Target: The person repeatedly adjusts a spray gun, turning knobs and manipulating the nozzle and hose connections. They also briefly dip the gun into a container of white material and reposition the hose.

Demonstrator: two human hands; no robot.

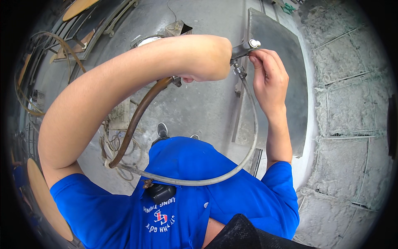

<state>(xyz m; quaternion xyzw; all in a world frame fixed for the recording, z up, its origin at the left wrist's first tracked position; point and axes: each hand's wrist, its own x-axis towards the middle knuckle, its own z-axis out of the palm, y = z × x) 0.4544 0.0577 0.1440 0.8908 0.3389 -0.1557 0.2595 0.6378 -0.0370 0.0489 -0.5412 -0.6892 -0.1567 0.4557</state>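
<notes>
Dark board (282, 87) showing behind, grey hose (199, 181) looping, left hand (209, 58) curling mostly hidden fingers round a spray gun (241, 51), right hand (271, 81) pinching thumb and fingertips together at its head, spray gun lining up with the board's left edge

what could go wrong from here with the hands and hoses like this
The right hand has its fingertips close to the white front end of what looks like a spray gun in the left hand; an accidental trigger pull could hit those fingers.
The grey hose loops across the blue shirt, so it might snag and tug the tool.
Hose loops on the floor lie near the shoe, a possible trip hazard.
</notes>
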